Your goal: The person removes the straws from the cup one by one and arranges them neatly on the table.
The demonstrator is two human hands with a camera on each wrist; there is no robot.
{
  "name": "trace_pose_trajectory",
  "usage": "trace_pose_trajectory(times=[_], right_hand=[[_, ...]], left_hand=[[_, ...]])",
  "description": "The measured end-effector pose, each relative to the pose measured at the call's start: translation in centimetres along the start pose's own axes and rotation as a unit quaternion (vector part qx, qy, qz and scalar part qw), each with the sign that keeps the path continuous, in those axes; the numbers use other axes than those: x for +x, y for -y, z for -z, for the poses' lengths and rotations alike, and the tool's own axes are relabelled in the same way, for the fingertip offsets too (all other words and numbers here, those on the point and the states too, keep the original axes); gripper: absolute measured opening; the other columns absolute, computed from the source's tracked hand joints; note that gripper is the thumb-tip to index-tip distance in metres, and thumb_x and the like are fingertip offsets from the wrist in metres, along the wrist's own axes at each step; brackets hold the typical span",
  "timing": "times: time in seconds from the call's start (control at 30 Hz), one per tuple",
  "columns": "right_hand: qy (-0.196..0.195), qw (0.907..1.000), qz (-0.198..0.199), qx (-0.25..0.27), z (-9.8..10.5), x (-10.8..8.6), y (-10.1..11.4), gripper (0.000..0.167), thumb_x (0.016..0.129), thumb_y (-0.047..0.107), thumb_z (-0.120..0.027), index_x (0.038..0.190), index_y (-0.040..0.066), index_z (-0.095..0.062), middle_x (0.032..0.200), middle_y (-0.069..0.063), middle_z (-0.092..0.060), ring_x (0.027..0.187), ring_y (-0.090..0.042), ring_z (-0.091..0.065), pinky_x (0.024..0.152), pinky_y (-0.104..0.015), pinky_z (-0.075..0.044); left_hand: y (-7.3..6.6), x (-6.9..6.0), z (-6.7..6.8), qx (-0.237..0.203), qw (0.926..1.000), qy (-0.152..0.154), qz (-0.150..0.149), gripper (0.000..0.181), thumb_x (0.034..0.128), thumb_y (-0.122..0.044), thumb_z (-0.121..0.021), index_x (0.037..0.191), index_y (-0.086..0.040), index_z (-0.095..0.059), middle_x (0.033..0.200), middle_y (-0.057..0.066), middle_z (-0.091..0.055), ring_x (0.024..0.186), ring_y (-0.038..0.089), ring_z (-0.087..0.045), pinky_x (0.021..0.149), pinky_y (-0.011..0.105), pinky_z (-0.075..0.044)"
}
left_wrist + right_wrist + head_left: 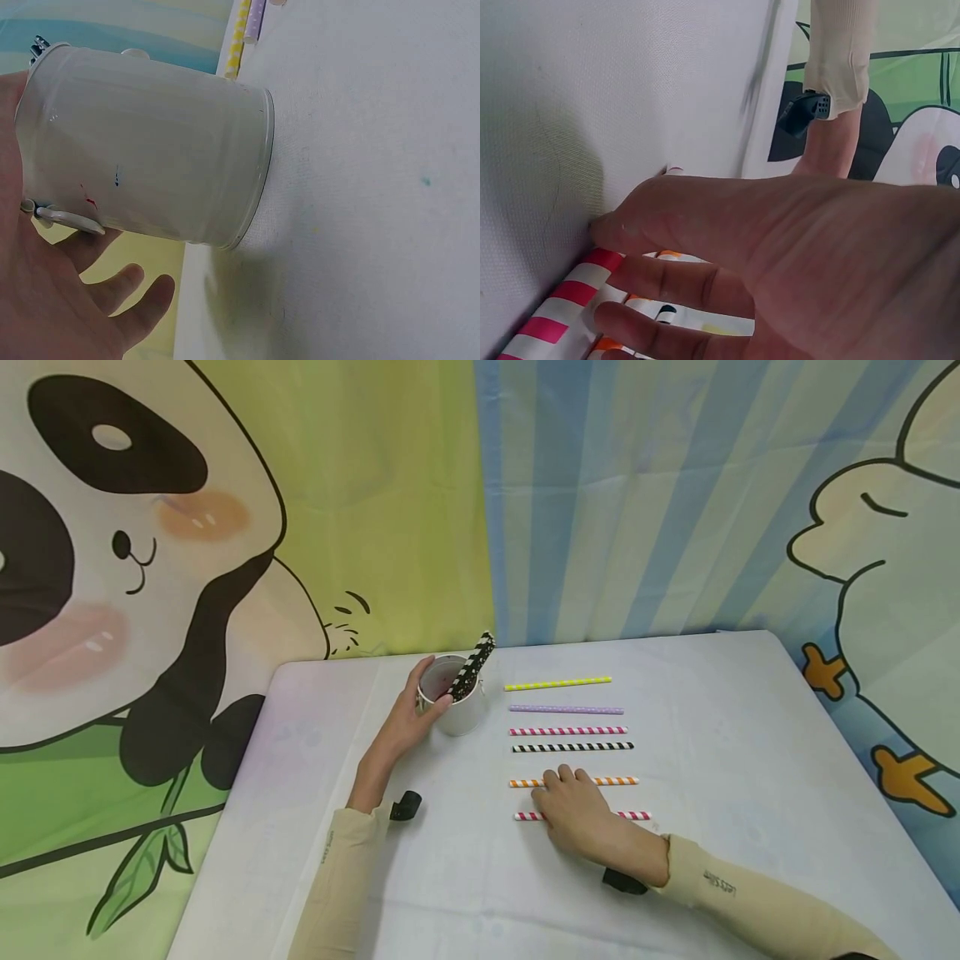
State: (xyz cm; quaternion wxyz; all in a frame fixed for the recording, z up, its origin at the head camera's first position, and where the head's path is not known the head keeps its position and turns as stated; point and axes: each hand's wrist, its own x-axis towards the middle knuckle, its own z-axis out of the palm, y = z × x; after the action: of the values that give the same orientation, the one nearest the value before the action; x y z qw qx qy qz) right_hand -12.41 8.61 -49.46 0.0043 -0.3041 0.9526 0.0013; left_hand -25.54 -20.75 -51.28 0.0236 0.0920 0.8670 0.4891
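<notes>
Red-and-white striped, slim paper-looking straw [633,816]: lies flat to the right of the white metal-looking pail [461,720] and nearer me than it, last of six in a spaced stack. My right grip [573,810] is pinched on it, thumb and forefinger either side, left of its middle.

Handling, by guess: very light, fairly stiff lengthwise, hollow, so a hard squeeze could crease it. Smooth and round; likely to roll if nudged. Best hold is a soft pinch around mid-length, fingertips low against the cloth.

Left grip [405,722] is curled about the pail's rim on its left side. Pail looks rigid, probably light enough to tip if pulled. Black-and-white patterned straws [480,656] lean out over its right rim; count unclear.

Tight spot: the orange-and-white striped straw [621,781], one row closer to the pail, runs under my right fingers; easy to drag along. The black-and-white striped straw [573,747] lies beyond that.

Room: pale cloth-covered worktop [750,735] is bare well to the right of the pail, past the straw ends. Its far edge sits just behind the pail, against the patterned curtain [600,502]; little slack there.
</notes>
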Motion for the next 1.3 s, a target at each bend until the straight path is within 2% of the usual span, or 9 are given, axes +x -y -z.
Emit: trace_pose_trajectory(times=[0.23,0.63,0.83,0.97,1.1,1.3], right_hand=[[0.007,1.0,-0.001,0.007,0.1,0.0,-0.1,0.02,0.077,0.01,-0.074,0.073,0.015,-0.055,0.078,-0.004,-0.05,0.075,-0.024,-0.044,0.068,-0.034,-0.037],[-0.004,0.9998,0.0,0.021,0.6,0.0,0.0,0.021,0.076,0.011,-0.075,0.08,0.012,-0.055,0.078,-0.004,-0.051,0.076,-0.024,-0.046,0.067,-0.035,-0.038],[-0.007,0.9993,0.009,0.036,0.9,0.2,-0.3,0.02,0.075,0.012,-0.072,0.085,0.011,-0.054,0.075,-0.001,-0.046,0.07,-0.02,-0.039,0.063,-0.031,-0.034],[0.002,0.9966,0.004,0.082,1.5,0.5,-0.9,0.022,0.08,0.019,-0.076,0.088,0.013,-0.056,0.077,0.002,-0.047,0.071,-0.017,-0.038,0.062,-0.029,-0.036],[-0.003,0.9883,-0.01,0.152,2.3,1.2,-1.7,0.022,0.081,0.022,-0.079,0.089,0.015,-0.06,0.08,0.006,-0.049,0.073,-0.014,-0.042,0.063,-0.027,-0.038],[-0.047,0.9758,-0.029,0.211,2.8,2.2,-2.7,0.016,0.087,0.021,-0.074,0.097,0.014,-0.065,0.092,0.001,-0.061,0.082,-0.015,-0.054,0.069,-0.03,-0.047]], left_hand=[[0.0,0.0,0.0,-0.005,1.0,0.001,-0.004,0.076,0.0953,-0.05,-0.062,0.157,-0.045,-0.018,0.161,0.006,-0.034,0.148,0.032,-0.033,0.118,0.063,-0.026],[0.0,0.1,0.1,-0.005,1.0,0.002,-0.004,0.076,0.0951,-0.051,-0.062,0.157,-0.045,-0.018,0.161,0.007,-0.034,0.148,0.032,-0.033,0.118,0.061,-0.025],[0.1,0.1,0.0,-0.003,1.0,0.002,-0.005,0.076,0.0958,-0.048,-0.062,0.157,-0.043,-0.018,0.161,0.008,-0.034,0.148,0.033,-0.033,0.118,0.062,-0.025],[0.0,0.0,-0.1,-0.004,1.0,0.003,-0.002,0.076,0.0953,-0.051,-0.061,0.157,-0.044,-0.018,0.162,0.007,-0.032,0.149,0.033,-0.031,0.118,0.063,-0.025],[0.0,0.0,-0.1,-0.004,1.0,0.004,-0.004,0.076,0.0954,-0.05,-0.062,0.158,-0.042,-0.018,0.162,0.008,-0.033,0.149,0.033,-0.032,0.118,0.063,-0.025],[-0.1,0.0,0.0,-0.003,1.0,0.002,-0.006,0.077,0.0955,-0.05,-0.062,0.158,-0.041,-0.018,0.162,0.009,-0.033,0.149,0.035,-0.032,0.118,0.063,-0.025]])
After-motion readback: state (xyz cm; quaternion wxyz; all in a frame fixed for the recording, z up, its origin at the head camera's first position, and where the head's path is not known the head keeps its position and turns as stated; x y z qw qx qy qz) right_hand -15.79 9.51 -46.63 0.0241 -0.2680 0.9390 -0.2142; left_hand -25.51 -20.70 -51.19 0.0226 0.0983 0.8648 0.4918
